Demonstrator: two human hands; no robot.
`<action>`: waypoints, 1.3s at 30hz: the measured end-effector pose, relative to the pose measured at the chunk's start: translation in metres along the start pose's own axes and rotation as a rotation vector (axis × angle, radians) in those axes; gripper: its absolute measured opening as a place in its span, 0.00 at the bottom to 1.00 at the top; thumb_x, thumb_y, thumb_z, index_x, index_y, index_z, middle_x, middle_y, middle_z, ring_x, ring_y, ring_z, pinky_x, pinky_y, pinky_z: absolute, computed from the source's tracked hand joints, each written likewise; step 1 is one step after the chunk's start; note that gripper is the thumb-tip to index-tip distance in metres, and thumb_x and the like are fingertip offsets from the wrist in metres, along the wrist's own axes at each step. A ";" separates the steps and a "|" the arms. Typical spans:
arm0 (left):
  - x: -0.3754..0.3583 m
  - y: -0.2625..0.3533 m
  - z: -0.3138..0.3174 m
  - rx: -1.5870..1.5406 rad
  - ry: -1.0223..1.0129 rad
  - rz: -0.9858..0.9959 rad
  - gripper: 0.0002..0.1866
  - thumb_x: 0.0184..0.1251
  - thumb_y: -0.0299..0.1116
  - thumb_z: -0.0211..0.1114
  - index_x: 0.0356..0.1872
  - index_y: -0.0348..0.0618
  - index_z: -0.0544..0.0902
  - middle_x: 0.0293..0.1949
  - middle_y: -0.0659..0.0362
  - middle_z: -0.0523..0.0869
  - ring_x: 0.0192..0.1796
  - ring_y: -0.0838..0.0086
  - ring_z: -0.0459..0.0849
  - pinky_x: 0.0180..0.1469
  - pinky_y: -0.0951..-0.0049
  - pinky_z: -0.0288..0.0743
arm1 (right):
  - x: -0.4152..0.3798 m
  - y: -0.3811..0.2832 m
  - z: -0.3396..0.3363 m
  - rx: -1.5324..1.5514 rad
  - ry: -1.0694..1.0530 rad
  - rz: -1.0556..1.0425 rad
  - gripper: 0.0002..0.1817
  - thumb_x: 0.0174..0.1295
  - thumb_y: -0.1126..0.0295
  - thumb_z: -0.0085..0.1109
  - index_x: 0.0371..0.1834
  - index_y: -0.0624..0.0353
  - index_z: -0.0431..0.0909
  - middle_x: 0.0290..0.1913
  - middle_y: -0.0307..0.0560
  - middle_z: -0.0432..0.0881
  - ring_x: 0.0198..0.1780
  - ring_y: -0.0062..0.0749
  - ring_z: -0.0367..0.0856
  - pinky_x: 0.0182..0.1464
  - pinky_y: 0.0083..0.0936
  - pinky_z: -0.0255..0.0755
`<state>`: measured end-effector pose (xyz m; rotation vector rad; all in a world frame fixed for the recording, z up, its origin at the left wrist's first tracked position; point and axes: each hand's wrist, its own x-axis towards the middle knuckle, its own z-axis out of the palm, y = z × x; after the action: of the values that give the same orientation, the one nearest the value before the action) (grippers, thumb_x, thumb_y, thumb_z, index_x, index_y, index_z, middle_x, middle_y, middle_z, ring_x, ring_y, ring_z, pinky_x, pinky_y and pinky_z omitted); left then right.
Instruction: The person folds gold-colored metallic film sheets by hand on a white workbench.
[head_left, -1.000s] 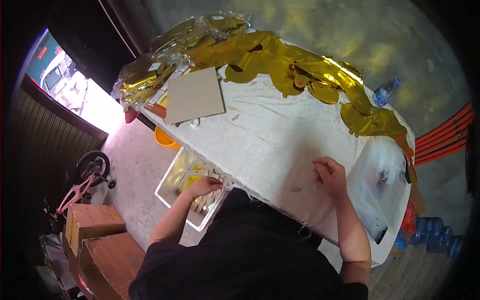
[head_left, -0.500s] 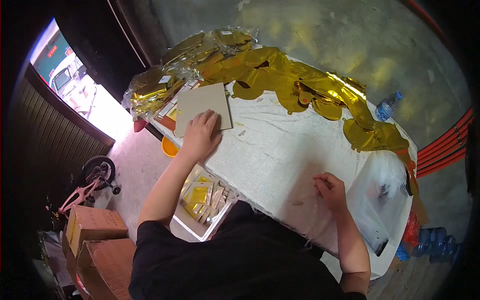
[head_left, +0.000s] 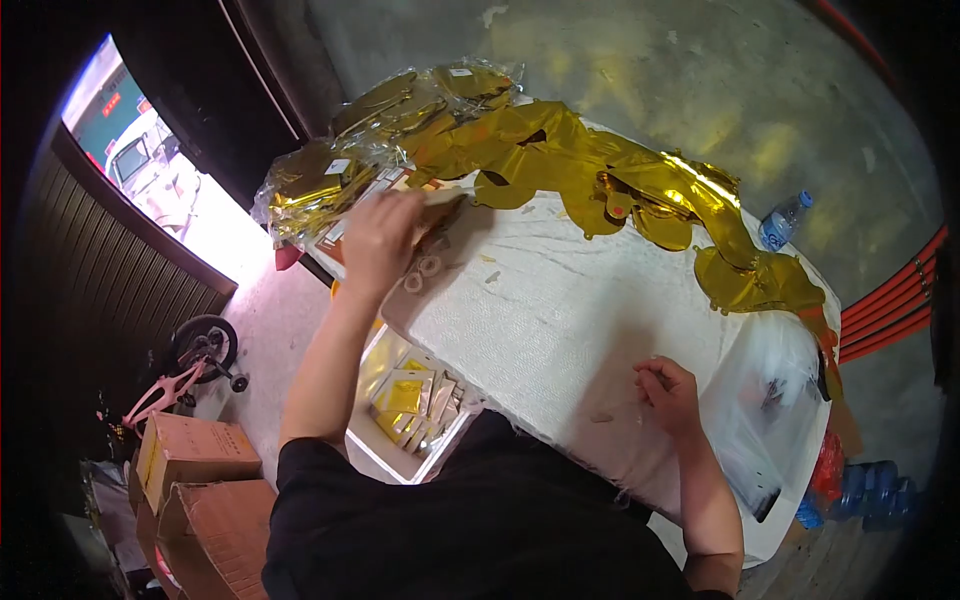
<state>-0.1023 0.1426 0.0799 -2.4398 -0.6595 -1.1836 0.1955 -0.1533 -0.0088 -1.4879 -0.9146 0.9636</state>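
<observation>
My left hand [head_left: 378, 238] is closed on a greyish-beige cardboard sheet [head_left: 445, 197], raised and tilted so that it shows almost edge-on. Two pale rings [head_left: 422, 273] lie on the white covered table [head_left: 540, 300] just right of that hand. Over the table's near right part, my right hand [head_left: 667, 395] has its thumb and fingertips pinched together; anything between them is too small to make out. A small pale scrap [head_left: 600, 418] lies to its left on the cover.
Gold foil balloons [head_left: 560, 150] stretch along the far edge, beside plastic-wrapped packs [head_left: 310, 185] at the left. A water bottle [head_left: 783, 222] and clear plastic bags [head_left: 755, 400] are on the right. Below the near edge stands a white foam box [head_left: 405, 455] holding gold packets.
My left hand has lifted the cardboard sheet from lying flat to a steep tilt, uncovering the pale rings. My right hand stays in nearly the same place, its fingers drawn closer together.
</observation>
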 end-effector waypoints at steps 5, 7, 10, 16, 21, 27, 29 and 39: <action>0.042 -0.047 -0.045 0.200 0.327 0.068 0.11 0.56 0.22 0.64 0.42 0.44 0.84 0.40 0.57 0.87 0.43 0.63 0.84 0.46 0.67 0.78 | -0.002 -0.007 0.002 -0.034 0.034 0.046 0.05 0.65 0.76 0.54 0.40 0.62 0.80 0.27 0.35 0.78 0.28 0.15 0.74 0.29 0.14 0.69; 0.054 -0.068 -0.059 0.271 0.384 0.087 0.12 0.58 0.22 0.64 0.43 0.44 0.84 0.42 0.59 0.87 0.45 0.64 0.84 0.48 0.69 0.77 | -0.001 -0.001 0.000 -0.020 0.031 0.029 0.05 0.65 0.76 0.54 0.40 0.62 0.80 0.28 0.36 0.78 0.28 0.14 0.74 0.30 0.14 0.70; 0.045 -0.102 -0.060 0.323 0.362 0.043 0.13 0.60 0.21 0.63 0.46 0.44 0.84 0.48 0.61 0.86 0.50 0.63 0.82 0.53 0.66 0.76 | 0.000 0.010 -0.001 -0.072 0.033 -0.077 0.04 0.64 0.77 0.55 0.39 0.62 0.79 0.31 0.37 0.78 0.29 0.16 0.75 0.32 0.15 0.70; -0.053 -0.167 0.004 0.070 -0.084 -0.296 0.10 0.68 0.27 0.59 0.48 0.42 0.82 0.50 0.51 0.83 0.58 0.56 0.78 0.58 0.63 0.72 | 0.000 0.005 0.003 -0.661 0.011 -0.493 0.13 0.55 0.79 0.60 0.44 0.64 0.78 0.45 0.48 0.78 0.48 0.38 0.77 0.51 0.30 0.72; -0.073 -0.172 0.010 0.091 -0.251 -0.520 0.13 0.61 0.22 0.58 0.46 0.38 0.80 0.53 0.48 0.82 0.64 0.52 0.73 0.64 0.59 0.68 | 0.009 -0.009 0.023 -0.880 -0.156 -0.581 0.24 0.53 0.71 0.63 0.55 0.64 0.73 0.61 0.58 0.71 0.66 0.54 0.65 0.68 0.44 0.58; -0.013 -0.086 0.047 -0.257 -0.169 -0.474 0.18 0.56 0.23 0.60 0.50 0.41 0.79 0.53 0.49 0.81 0.59 0.55 0.76 0.61 0.61 0.68 | 0.050 -0.005 0.041 -0.980 -0.212 -0.544 0.31 0.59 0.62 0.60 0.64 0.64 0.65 0.69 0.60 0.61 0.71 0.55 0.56 0.72 0.50 0.48; 0.026 -0.014 0.054 -0.334 -0.401 -0.455 0.15 0.57 0.28 0.62 0.48 0.43 0.81 0.50 0.49 0.82 0.55 0.56 0.79 0.58 0.64 0.71 | 0.070 -0.007 0.047 -0.954 -0.155 -0.513 0.31 0.60 0.61 0.59 0.64 0.64 0.64 0.70 0.61 0.59 0.72 0.55 0.55 0.72 0.50 0.47; 0.045 0.068 0.214 -0.674 -0.458 0.083 0.17 0.56 0.36 0.67 0.44 0.37 0.83 0.48 0.47 0.82 0.54 0.52 0.78 0.56 0.60 0.73 | 0.078 0.005 0.049 -1.064 -0.080 -0.513 0.30 0.64 0.58 0.52 0.66 0.63 0.64 0.71 0.59 0.59 0.73 0.51 0.54 0.73 0.49 0.45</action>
<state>0.0959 0.2034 -0.0173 -3.3219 -0.2824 -0.9120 0.1792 -0.0641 -0.0248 -1.8909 -1.9232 0.1001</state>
